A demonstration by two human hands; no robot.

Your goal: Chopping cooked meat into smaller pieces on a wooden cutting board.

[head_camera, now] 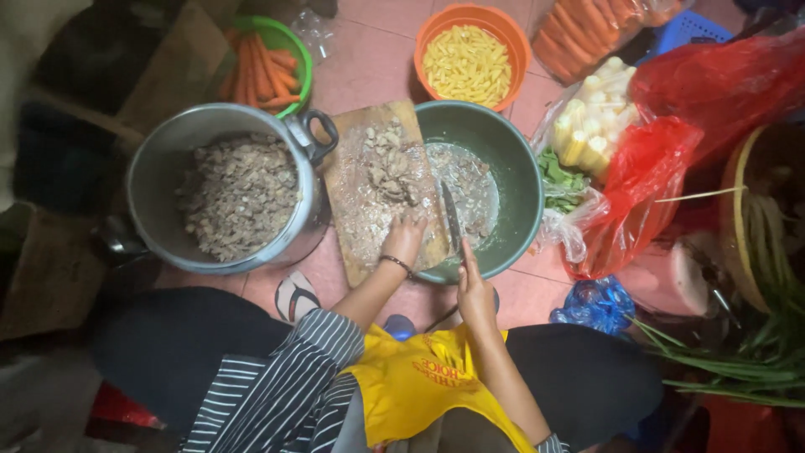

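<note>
Yellow apron [417,386] and striped sleeve [277,386] nearest; right hand [475,294] clamped on one knife [452,220], left hand [406,237] fingers together, pressing flat on one wooden board [352,210] piled with chopped meat [392,168]. One steel pot [159,168] of diced meat, one green basin [511,159], two tubs: carrots [267,69], yellow pieces [467,63]. Pink tiled floor [369,59], crinkly red bags [671,168].

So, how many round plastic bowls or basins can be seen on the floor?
3: a green bowl of carrots top left, an orange bowl of yellow pieces top centre, a large green basin beside the cutting board. Others may be hidden.
</note>
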